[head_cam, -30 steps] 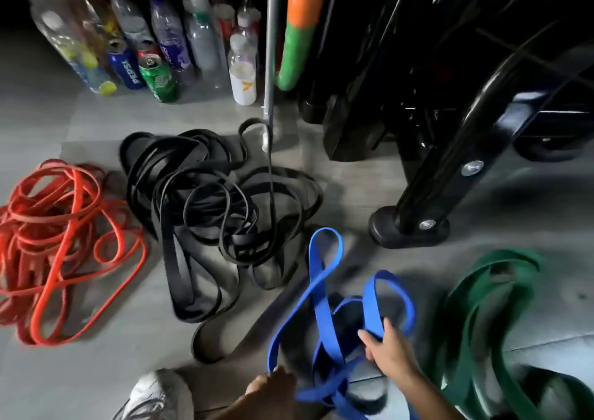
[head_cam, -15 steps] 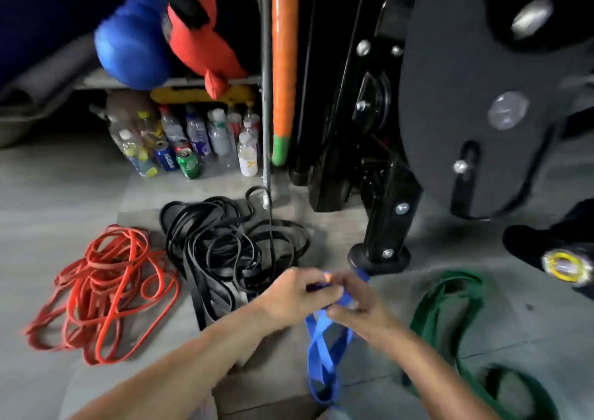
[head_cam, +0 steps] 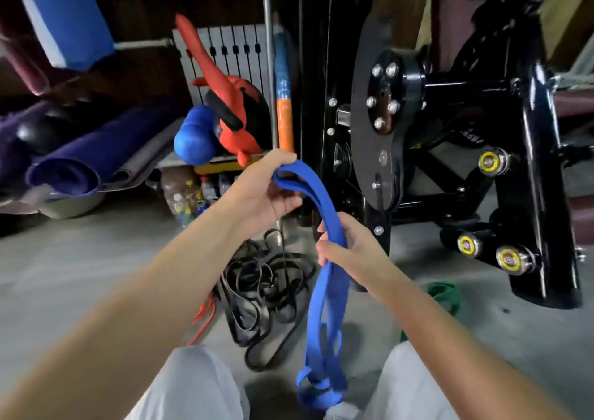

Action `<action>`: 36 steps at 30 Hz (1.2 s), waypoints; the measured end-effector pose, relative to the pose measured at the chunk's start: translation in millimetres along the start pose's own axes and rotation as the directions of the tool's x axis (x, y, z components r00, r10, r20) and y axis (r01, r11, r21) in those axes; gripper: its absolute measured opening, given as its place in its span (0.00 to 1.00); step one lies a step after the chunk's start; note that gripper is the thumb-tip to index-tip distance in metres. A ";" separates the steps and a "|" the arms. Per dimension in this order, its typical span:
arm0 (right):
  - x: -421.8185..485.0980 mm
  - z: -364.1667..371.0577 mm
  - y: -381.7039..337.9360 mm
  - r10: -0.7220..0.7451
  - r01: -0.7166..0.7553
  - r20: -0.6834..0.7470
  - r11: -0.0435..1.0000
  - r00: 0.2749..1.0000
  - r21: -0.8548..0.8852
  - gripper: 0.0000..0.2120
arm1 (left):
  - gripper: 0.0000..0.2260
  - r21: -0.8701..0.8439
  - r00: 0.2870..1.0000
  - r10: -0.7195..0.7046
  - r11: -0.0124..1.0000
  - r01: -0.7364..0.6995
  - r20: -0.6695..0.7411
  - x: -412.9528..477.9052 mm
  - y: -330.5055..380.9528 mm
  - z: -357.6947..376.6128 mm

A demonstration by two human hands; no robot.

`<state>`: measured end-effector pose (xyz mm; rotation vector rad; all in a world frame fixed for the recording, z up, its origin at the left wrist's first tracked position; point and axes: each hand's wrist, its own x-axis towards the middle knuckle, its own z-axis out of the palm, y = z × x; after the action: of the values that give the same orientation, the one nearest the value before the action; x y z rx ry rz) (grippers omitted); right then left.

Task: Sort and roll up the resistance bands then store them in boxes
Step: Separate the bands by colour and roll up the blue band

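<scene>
Two hands are on the blue band (head_cam: 324,307). The left hand (head_cam: 263,191) is up high, its thumb and fingers curled over the band's top fold. The right hand (head_cam: 345,246) is lower down, closed round the doubled strands. Below it the rest of the band hangs in loose loops between the person's pale trouser knees (head_cam: 199,384), ending just above the floor.

Half a second ago both hands were pinched together at one spot on the band, low and close to the black pile. Now they have drawn apart and the band is lifted and stretched out long. The view has tipped upward too. The orange bands (head_cam: 205,313) are now a sliver beside the left forearm, and only a corner of the green band (head_cam: 445,294) shows past the right forearm. The black bands (head_cam: 266,284) lie in the same tangled heap on the floor.

As for writing, the bottles (head_cam: 189,194) under the shelf are too small and blurred to read. A faint mark on the black machine (head_cam: 540,168) cannot be made out either.
</scene>
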<state>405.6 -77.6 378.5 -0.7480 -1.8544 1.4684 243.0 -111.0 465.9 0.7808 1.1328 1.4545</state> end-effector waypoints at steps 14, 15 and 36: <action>-15.5 -0.5 -28.0 -0.032 0.102 0.181 0.913 0.983 -0.394 0.16 | 0.12 0.894 0.971 0.233 0.424 -0.146 0.048 -67.1 -45.6 -46.7; -15.7 3.6 -24.2 -0.010 0.099 0.204 0.897 0.979 -0.432 0.16 | 0.11 0.926 0.954 0.268 0.309 -0.217 0.134 -70.9 -49.6 -49.1; -27.5 15.8 -13.5 0.080 -0.072 0.232 0.997 0.969 -0.043 0.17 | 0.11 0.635 1.000 -0.007 0.772 -0.008 0.021 -98.9 -83.0 -64.7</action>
<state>410.1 -111.1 385.3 -0.6931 -2.0503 1.6364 232.6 -225.0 377.9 1.2586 1.6395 1.0405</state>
